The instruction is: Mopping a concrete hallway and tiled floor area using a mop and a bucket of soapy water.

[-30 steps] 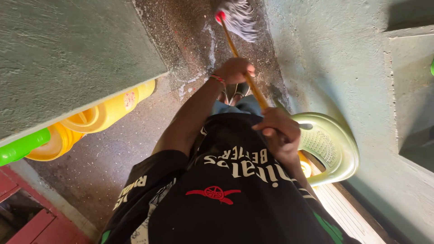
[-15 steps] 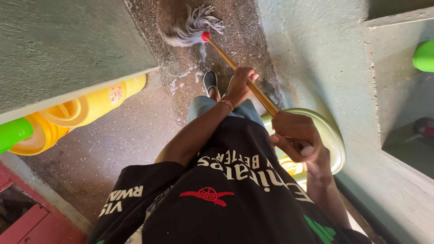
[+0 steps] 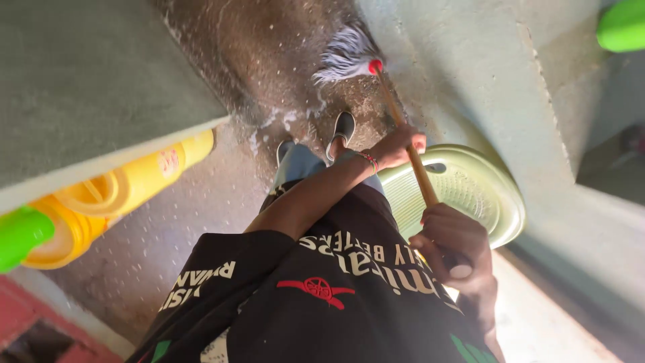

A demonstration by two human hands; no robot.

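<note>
While you stand on the wet, speckled floor (image 3: 201,202), both of your hands grip the mop handle (image 3: 411,160). Your left hand (image 3: 398,146) has its fingers wrapped around the wooden shaft partway down; your right hand (image 3: 451,243) has its fingers clamped over the upper end. The mop head (image 3: 344,57), grey strands beside a red collar, lies on the floor ahead of your shoes (image 3: 341,128), close to the wall. A pale green plastic chair (image 3: 478,191) sits just beside your right hand, and yellow jerrycans (image 3: 127,185) lie well apart on the left.
</note>
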